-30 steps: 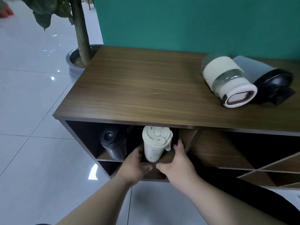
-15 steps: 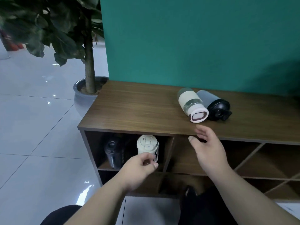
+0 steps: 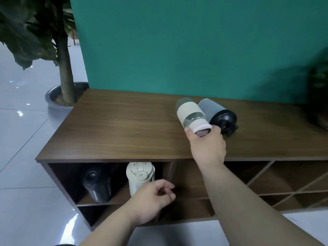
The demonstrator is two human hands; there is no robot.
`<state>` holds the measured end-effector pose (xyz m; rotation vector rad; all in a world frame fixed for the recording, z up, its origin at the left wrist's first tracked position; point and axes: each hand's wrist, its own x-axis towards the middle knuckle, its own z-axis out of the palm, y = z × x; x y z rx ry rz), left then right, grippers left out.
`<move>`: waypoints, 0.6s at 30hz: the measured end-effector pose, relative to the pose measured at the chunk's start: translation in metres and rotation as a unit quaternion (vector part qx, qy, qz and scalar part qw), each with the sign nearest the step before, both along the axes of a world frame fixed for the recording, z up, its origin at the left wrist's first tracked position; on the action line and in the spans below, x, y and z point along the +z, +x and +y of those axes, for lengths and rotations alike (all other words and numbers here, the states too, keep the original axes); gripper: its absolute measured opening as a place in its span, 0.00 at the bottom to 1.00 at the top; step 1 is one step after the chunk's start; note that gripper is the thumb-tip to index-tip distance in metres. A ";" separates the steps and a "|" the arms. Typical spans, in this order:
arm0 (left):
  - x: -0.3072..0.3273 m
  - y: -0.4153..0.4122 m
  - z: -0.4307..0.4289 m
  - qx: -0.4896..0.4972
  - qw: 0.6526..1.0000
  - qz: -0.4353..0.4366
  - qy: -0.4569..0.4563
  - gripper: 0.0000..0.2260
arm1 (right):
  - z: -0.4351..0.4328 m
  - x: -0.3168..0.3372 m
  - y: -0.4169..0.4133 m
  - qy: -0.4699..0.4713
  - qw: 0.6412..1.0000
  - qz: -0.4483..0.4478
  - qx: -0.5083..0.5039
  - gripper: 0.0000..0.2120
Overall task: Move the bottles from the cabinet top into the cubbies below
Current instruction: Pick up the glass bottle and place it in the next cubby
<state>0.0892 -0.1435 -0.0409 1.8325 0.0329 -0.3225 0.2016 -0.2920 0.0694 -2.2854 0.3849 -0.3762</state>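
Note:
On the wooden cabinet top (image 3: 124,132) two bottles lie on their sides. My right hand (image 3: 206,144) grips the cap end of the glass bottle with a cream sleeve (image 3: 190,113). A grey bottle with a black lid (image 3: 217,115) lies touching it on the right. In the upper left cubby (image 3: 65,178) a black bottle (image 3: 96,184) leans on the left and a cream bottle (image 3: 139,174) stands beside it. My left hand (image 3: 152,198) hovers in front of the cream bottle, fingers loosely curled, holding nothing.
A potted tree in a grey pot (image 3: 58,102) stands at the cabinet's left end. A teal wall (image 3: 177,47) backs the cabinet. Diagonal-divided cubbies (image 3: 284,185) lie to the right. A dark plant (image 3: 319,96) sits at the far right of the top.
Both hands let go of the cream bottle in the cubby. My right hand rose to the cabinet top and closed on the cream-sleeved glass bottle. My left hand drew back.

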 end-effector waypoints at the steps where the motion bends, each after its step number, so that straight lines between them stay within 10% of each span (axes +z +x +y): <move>1: -0.002 0.002 0.000 -0.020 1.000 0.006 -0.005 0.09 | 0.001 0.001 0.001 0.017 1.000 0.003 -0.001 0.37; 8: -0.006 0.000 0.000 -0.013 0.999 0.024 -0.046 0.13 | -0.044 0.020 -0.020 0.265 0.959 -0.016 0.103 0.16; 12: -0.003 0.000 -0.023 0.032 0.986 0.036 -0.159 0.27 | -0.095 0.034 -0.038 0.393 0.891 -0.036 0.223 0.21; 18: -0.009 -0.011 -0.055 -0.061 0.985 0.024 -0.158 0.33 | -0.137 0.025 -0.057 0.261 0.886 0.056 0.380 0.34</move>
